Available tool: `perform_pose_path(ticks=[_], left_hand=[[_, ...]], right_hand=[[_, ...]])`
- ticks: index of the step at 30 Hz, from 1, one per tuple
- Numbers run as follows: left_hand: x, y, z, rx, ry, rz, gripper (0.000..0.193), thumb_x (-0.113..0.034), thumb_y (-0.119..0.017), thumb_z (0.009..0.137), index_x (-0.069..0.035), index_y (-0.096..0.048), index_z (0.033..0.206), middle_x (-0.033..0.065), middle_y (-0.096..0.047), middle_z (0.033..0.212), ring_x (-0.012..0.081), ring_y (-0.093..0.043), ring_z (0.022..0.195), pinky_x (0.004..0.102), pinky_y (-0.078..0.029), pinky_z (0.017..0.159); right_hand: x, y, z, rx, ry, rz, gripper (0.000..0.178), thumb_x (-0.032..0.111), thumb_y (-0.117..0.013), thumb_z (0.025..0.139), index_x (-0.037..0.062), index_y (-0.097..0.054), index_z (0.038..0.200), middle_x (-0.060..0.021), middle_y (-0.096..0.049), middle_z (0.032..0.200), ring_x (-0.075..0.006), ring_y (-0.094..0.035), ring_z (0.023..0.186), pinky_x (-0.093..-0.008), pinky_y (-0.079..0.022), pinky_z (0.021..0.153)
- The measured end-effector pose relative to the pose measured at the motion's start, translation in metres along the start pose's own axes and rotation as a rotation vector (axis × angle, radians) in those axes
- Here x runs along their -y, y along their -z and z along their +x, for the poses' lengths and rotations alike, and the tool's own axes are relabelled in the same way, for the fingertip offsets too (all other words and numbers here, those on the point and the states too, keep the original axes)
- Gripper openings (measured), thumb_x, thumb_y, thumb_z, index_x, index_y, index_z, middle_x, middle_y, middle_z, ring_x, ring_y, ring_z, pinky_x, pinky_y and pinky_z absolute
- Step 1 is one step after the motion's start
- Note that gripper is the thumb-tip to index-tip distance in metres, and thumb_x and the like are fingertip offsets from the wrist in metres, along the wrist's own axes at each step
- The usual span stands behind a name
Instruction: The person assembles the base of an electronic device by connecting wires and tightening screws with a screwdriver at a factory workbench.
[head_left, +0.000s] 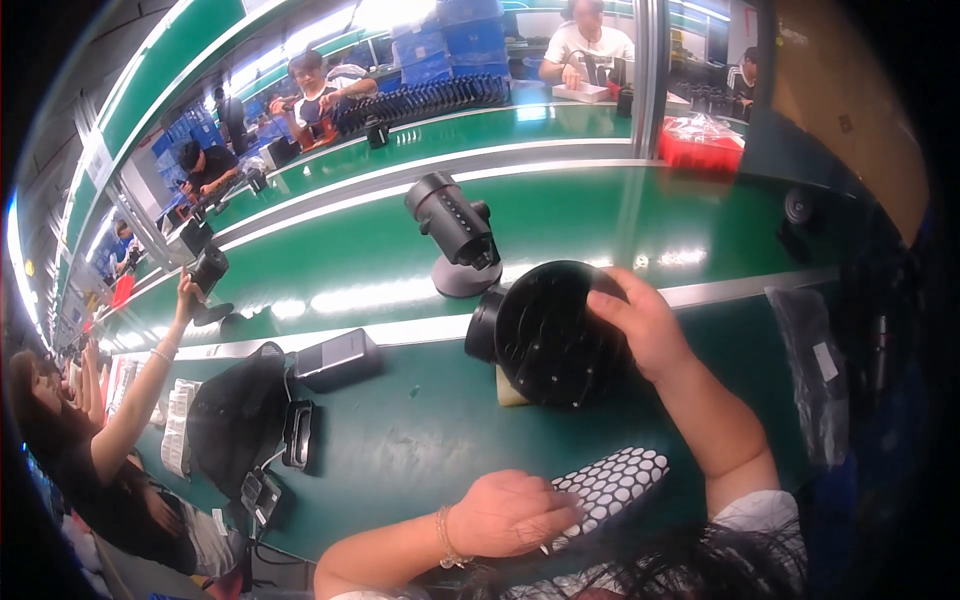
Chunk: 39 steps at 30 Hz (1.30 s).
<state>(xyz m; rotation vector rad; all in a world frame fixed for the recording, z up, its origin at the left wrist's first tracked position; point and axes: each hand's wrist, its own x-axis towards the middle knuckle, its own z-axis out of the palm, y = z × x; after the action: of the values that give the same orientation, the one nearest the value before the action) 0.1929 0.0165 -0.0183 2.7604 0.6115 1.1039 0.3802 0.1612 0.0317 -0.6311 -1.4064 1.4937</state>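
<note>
My right hand (645, 325) grips the rim of a wide, round black base (560, 340), thumb on its flat face. The base is tilted toward me, and a black cylindrical body (484, 325) shows behind its left edge. Below it, my left hand (512, 512) is closed at the left edge of a sheet of round white stickers (618, 485) on a dark backing. Its fingertips are slightly blurred, and part of the sheet is hidden behind them. A similar black cylindrical device (452, 222) stands on the green belt beyond, on a grey disc base.
A green conveyor belt (340, 262) runs across ahead. On the left lie a black box (338, 360), a black mesh bag (240, 405) and a small cabled device (262, 495). A co-worker's arm (150, 375) reaches to another device (208, 270). A plastic bag (808, 370) lies right.
</note>
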Motion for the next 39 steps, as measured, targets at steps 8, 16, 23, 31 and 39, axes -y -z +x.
perform_pose_path(ticks=[8,16,23,31,39], left_hand=[[-0.005,0.002,-0.003,-0.180,0.435,-0.447,0.021,-0.002,-0.062,0.073,-0.005,-0.057,0.092,0.0090,-0.060,0.078,0.0242,-0.058,0.068,0.0323,-0.046,0.059],[-0.013,0.001,-0.007,-0.546,0.719,-0.732,0.020,0.004,-0.060,0.080,-0.001,-0.050,0.098,0.0035,-0.058,0.083,0.0061,-0.054,0.074,0.0214,-0.045,0.063],[-0.022,0.011,0.008,-0.595,0.762,-0.862,0.028,0.001,-0.062,0.080,-0.001,-0.048,0.105,0.0047,-0.059,0.090,0.0064,-0.055,0.078,0.0211,-0.046,0.066],[-0.010,0.015,-0.004,-0.383,0.805,-0.554,0.008,0.003,-0.062,0.077,-0.001,-0.055,0.077,0.0023,-0.054,0.074,0.0087,-0.050,0.067,0.0234,-0.041,0.058],[-0.002,0.004,-0.004,-0.225,0.566,-0.425,0.012,-0.006,-0.069,0.074,-0.005,-0.056,0.072,0.0082,-0.054,0.064,0.0220,-0.053,0.055,0.0297,-0.040,0.050]], right_hand=[[-0.010,-0.008,-0.018,0.130,-0.001,-0.040,0.038,0.009,-0.052,0.089,0.0006,-0.041,0.124,-0.0069,-0.050,0.117,-0.0141,-0.045,0.110,-0.0277,-0.035,0.095],[0.010,0.014,-0.068,0.268,0.573,-0.455,0.052,0.017,-0.071,0.074,0.0047,-0.045,0.118,-0.0093,-0.049,0.110,-0.0175,-0.049,0.095,-0.0301,-0.040,0.081],[0.014,-0.010,-0.092,0.264,0.294,-0.522,0.036,0.002,-0.070,0.072,0.0066,-0.056,0.105,-0.0058,-0.059,0.094,-0.0165,-0.058,0.086,-0.0262,-0.046,0.074],[0.030,-0.001,-0.088,0.333,0.071,-0.598,0.031,0.010,-0.072,0.073,0.0056,-0.063,0.102,-0.0086,-0.064,0.095,-0.0167,-0.061,0.082,-0.0255,-0.047,0.070],[0.043,-0.001,-0.074,0.910,0.220,-0.744,0.083,0.049,-0.066,0.072,-0.0019,-0.036,0.131,-0.0175,-0.047,0.126,-0.0306,-0.045,0.115,-0.0379,-0.034,0.096]])
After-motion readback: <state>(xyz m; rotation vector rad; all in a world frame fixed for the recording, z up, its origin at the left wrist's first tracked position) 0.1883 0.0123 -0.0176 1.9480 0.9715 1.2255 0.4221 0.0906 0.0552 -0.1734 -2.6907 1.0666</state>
